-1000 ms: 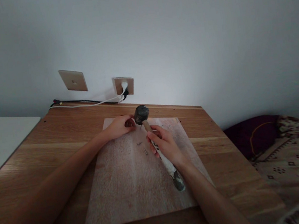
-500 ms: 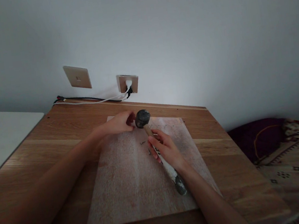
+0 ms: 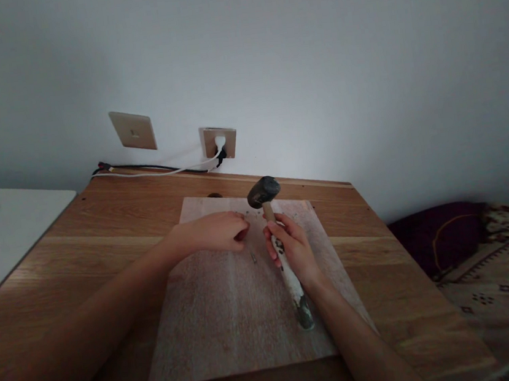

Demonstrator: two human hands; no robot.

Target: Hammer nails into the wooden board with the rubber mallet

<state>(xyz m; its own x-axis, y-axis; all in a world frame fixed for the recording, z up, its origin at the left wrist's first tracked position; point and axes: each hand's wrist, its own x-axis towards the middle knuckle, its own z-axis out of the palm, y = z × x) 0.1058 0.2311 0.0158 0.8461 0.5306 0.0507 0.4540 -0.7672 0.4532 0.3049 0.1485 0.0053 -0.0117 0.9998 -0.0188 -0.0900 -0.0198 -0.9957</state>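
The right hand is wrapped around the mallet, whose head points toward the far edge of the board. Apart from it, the left hand curls (any grip cannot be made out) beside a nail. The board, under the nail, lies near the front edge of the tabletop.

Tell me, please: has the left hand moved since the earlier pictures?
Yes: judged against the wall socket, the left hand has moved farther away, down the picture and slightly right.

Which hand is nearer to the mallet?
Right: the right hand grips the mallet; the left hand is over the board, to the mallet's left, not touching it.
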